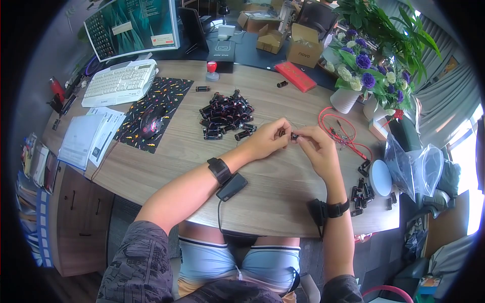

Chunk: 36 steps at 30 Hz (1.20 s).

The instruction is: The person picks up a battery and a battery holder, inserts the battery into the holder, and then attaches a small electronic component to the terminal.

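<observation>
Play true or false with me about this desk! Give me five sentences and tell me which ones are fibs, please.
1. The left hand and right hand are close together. True.
2. The big pile of dark parts sits on the keyboard. False: it lies on bare wood of the desk, and the keyboard is farther left in the picture.
3. The mouse is on the patterned mat. True.
4. All the flowers are yellow. False: there are purple flowers and white flowers.
5. A small dark part is at the right hand's fingertips. True.
</observation>
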Tool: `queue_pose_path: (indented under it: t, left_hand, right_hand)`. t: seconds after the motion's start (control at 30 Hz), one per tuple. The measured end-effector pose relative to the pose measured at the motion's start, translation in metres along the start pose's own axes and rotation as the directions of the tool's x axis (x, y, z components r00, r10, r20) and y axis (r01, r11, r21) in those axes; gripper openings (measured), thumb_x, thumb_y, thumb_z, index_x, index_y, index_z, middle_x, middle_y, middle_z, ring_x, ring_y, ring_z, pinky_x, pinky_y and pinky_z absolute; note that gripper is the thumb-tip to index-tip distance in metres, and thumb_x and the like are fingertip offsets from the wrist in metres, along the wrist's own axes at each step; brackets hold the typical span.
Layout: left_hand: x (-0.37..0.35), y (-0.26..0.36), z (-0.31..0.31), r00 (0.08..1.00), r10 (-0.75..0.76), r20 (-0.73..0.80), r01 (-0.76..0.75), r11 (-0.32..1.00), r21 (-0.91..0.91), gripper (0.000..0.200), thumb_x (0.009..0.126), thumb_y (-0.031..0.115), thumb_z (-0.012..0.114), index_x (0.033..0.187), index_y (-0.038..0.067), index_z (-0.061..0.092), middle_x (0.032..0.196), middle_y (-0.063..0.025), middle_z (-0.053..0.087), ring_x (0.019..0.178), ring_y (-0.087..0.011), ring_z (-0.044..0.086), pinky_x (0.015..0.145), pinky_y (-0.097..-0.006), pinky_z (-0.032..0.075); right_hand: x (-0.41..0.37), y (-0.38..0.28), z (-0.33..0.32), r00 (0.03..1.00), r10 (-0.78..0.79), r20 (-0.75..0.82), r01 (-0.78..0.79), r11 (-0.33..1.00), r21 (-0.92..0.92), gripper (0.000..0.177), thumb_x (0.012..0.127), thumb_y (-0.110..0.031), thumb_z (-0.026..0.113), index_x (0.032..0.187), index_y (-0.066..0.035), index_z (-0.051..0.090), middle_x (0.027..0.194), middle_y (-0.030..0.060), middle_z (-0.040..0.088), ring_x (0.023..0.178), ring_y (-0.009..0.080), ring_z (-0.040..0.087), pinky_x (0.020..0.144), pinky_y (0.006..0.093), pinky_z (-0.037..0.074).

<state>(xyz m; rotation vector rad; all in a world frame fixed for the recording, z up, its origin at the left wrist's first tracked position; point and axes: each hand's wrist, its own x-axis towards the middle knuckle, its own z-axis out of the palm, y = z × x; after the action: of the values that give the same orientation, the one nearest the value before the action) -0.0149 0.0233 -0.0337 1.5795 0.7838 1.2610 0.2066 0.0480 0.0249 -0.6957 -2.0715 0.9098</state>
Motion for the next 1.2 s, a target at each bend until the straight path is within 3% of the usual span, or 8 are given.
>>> queue_pose_path:
  t: [0.17, 0.33, 0.6, 0.7, 0.77, 1.2]
  left_hand:
    - [0.001, -0.004, -0.002, 1.0, 0.01, -0.014, -0.01, 0.999, 0.036, 0.011, 0.102, 0.011, 0.064, 0.105, 0.006, 0.054, 0.099, -0.0042, 0.066, 0.084, -0.0093, 0.064, 0.072, -0.0252, 0.05]
    - [-0.001, 0.0, 0.004, 0.997, 0.06, -0.055, -0.06, 0.998, 0.001, 0.011, 0.1, 0.008, 0.063, 0.101, 0.006, 0.052, 0.099, -0.0045, 0.067, 0.085, -0.009, 0.065, 0.072, -0.0252, 0.051]
    - [0.002, -0.006, 0.002, 0.998, 0.027, -0.052, -0.027, 1.0, -0.003, 0.011, 0.103, 0.011, 0.058, 0.101, 0.007, 0.049, 0.095, -0.003, 0.062, 0.08, -0.0086, 0.058, 0.07, -0.0273, 0.048]
    - [0.001, -0.006, 0.0, 0.998, 0.027, -0.056, -0.023, 0.998, 0.064, 0.01, 0.104, 0.013, 0.057, 0.103, 0.008, 0.048, 0.091, -0.0016, 0.057, 0.079, -0.0087, 0.053, 0.07, -0.0281, 0.046]
    - [0.002, -0.006, -0.002, 0.996, 0.065, -0.068, -0.052, 0.983, 0.179, 0.01, 0.104, 0.015, 0.055, 0.104, 0.008, 0.049, 0.088, -0.0003, 0.052, 0.078, -0.0091, 0.047, 0.071, -0.0289, 0.043]
    - [0.002, -0.008, -0.001, 0.995, 0.091, -0.04, -0.086, 0.989, 0.118, 0.01, 0.11, 0.018, 0.049, 0.105, 0.01, 0.048, 0.094, 0.0022, 0.049, 0.08, -0.0057, 0.046, 0.07, -0.0248, 0.041]
  right_hand:
    - [0.0, -0.003, -0.001, 0.998, -0.053, 0.026, 0.055, 0.994, -0.095, 0.023, 0.098, 0.002, 0.071, 0.121, 0.004, 0.073, 0.116, 0.0114, 0.073, 0.109, 0.02, 0.071, 0.099, 0.0332, 0.056]
    - [-0.001, -0.002, -0.001, 0.999, -0.033, 0.019, 0.034, 0.997, -0.074, 0.024, 0.097, 0.002, 0.074, 0.12, 0.005, 0.073, 0.116, 0.0114, 0.073, 0.108, 0.0192, 0.071, 0.099, 0.0325, 0.056]
    - [-0.003, 0.004, 0.003, 0.998, 0.047, 0.032, -0.047, 0.999, 0.0, 0.023, 0.098, 0.001, 0.073, 0.121, 0.004, 0.071, 0.116, 0.0102, 0.073, 0.108, 0.0179, 0.072, 0.097, 0.0312, 0.056]
    - [-0.003, 0.0, 0.002, 0.991, 0.117, 0.07, -0.133, 0.941, 0.311, 0.023, 0.101, 0.003, 0.068, 0.124, 0.005, 0.07, 0.119, 0.0109, 0.071, 0.11, 0.0199, 0.074, 0.097, 0.0313, 0.056]
    - [-0.002, -0.001, 0.001, 0.989, 0.122, 0.08, -0.14, 0.943, 0.301, 0.024, 0.101, 0.004, 0.066, 0.125, 0.006, 0.069, 0.12, 0.0113, 0.071, 0.11, 0.0207, 0.075, 0.097, 0.0313, 0.057]
    - [-0.002, -0.008, 0.002, 0.983, 0.15, 0.103, -0.176, 0.928, 0.329, 0.026, 0.101, 0.006, 0.068, 0.127, 0.008, 0.068, 0.127, 0.0128, 0.067, 0.113, 0.0228, 0.075, 0.101, 0.0317, 0.057]
